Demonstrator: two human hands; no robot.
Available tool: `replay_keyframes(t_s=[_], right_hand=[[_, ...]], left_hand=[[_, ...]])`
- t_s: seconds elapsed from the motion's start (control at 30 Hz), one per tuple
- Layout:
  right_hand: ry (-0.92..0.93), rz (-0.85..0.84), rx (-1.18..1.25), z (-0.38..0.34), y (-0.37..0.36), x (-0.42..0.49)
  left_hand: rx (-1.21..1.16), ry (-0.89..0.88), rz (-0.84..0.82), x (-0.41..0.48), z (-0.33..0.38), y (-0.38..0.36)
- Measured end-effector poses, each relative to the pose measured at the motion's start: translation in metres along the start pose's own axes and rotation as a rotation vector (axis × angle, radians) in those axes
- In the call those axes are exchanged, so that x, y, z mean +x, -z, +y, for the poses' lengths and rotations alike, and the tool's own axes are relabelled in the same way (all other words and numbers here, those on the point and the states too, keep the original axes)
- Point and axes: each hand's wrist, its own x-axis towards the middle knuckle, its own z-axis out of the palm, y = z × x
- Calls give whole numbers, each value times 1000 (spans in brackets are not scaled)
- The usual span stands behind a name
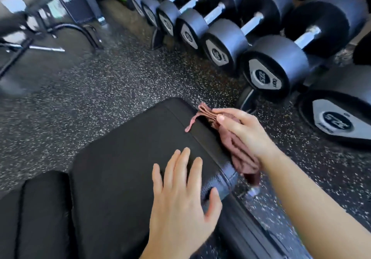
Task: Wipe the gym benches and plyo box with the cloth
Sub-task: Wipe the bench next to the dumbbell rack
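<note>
Head view only.

Black bench pad (124,158) fills the lower middle of the frame and runs away from the camera at an angle. A second pad section (44,208) sits just beside it at lower left, with a narrow gap between the two.

Left hand (180,198) lies flat on top of the bench pad near its right edge. Its fingers are straight and slightly spread and the thumb is out to the side. It grips nothing.

Right hand (247,130) is at the pad's right side edge, toward the far end. Fingers and thumb are curled round the cloth (236,148) and press it against that edge.

The cloth is a bunched dusty-pink rag. Most of it sits under the right palm and hangs down the side of the pad below the wrist. One thin corner trails onto the pad's top surface.

A row of dumbbells (277,64) stands along the right and top of the frame, well apart from the bench. The floor (100,90) is dark speckled rubber. The gear at upper left is too blurred to identify.
</note>
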Motion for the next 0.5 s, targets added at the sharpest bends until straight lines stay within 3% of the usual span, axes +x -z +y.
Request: replay_keyframes(t_s=[0.1, 0.23, 0.4, 0.5], right_hand=[[-7, -142, -18, -1, -6, 28], [-22, -286, 38, -2, 6, -7], [-7, -229, -94, -10, 7, -2], [-62, -329, -13, -14, -18, 59]], left_hand=[[59, -7, 11, 2, 1, -2], [71, 19, -24, 2, 3, 2], [61, 12, -32, 1, 5, 1], [88, 2, -4, 2, 5, -2]])
